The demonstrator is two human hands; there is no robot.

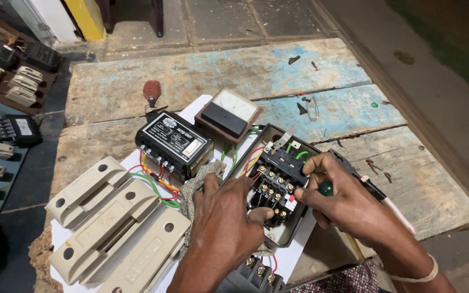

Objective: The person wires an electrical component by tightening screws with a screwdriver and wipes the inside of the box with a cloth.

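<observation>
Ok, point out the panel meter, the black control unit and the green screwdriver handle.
panel meter [229, 112], head view, black lower face.
black control unit [173, 140], head view, top label plate.
green screwdriver handle [325, 188], head view, rounded end in the right hand.

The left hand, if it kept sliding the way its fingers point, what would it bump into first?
Probably the black contactor block with brass screws inside the open grey metal box. The left hand points up and right, its fingertips already at the block's edge, though depth is hard to judge.
</observation>
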